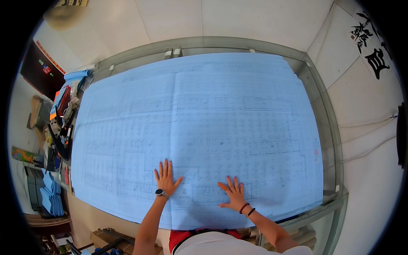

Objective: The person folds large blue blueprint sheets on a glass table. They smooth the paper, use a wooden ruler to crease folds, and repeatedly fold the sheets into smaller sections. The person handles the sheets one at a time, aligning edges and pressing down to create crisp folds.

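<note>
Broad light-blue paper sheet, bearing faint line drawings, lies spread over a glass-topped table with a grey-green frame, covering most of it. From my remote station I record the left hand, wearing a round dark-faced watch, palm down on the sheet's near part, fingers apart. I find the right hand, wearing a dark-red bracelet and a black bracelet, likewise flat there, fingers apart, with bare paper between both hands
</note>
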The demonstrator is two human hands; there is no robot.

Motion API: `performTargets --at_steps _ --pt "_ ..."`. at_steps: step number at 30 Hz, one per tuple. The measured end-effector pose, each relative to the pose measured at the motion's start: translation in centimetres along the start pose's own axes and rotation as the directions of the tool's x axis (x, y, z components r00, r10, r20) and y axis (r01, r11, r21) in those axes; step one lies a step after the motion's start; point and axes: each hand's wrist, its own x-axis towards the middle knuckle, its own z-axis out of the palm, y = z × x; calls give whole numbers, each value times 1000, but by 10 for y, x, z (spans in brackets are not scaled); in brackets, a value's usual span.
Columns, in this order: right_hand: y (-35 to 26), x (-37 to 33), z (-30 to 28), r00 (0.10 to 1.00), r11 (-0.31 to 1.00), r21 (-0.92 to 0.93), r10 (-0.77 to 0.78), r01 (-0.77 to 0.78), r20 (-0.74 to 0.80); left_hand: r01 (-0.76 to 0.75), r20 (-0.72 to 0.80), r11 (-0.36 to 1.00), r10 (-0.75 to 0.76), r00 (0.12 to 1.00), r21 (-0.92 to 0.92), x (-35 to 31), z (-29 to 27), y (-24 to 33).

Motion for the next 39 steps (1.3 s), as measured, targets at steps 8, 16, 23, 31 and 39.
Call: performTargets --at_steps 8,16,23,31,39 --pt "21 24 -36 1000 999 35 -26 27 -15 -28 5 999 28 1000 -27 42 -5 10" --pt "123 180 -168 937 997 42 -49 67 -345 -46 -167 998 38 985 -42 195 -10 24" --pt "219 342 -277 886 969 -193 49 -153 -461 14 -160 1000 -17 987 -21 246 -17 38" --pt "241 449 -341 813 915 -100 292 -391 -504 48 -156 996 -35 987 81 242 -19 35" --pt "245 450 -324 781 893 -152 275 -424 -561 33 -190 998 -23 982 52 243 -19 35"
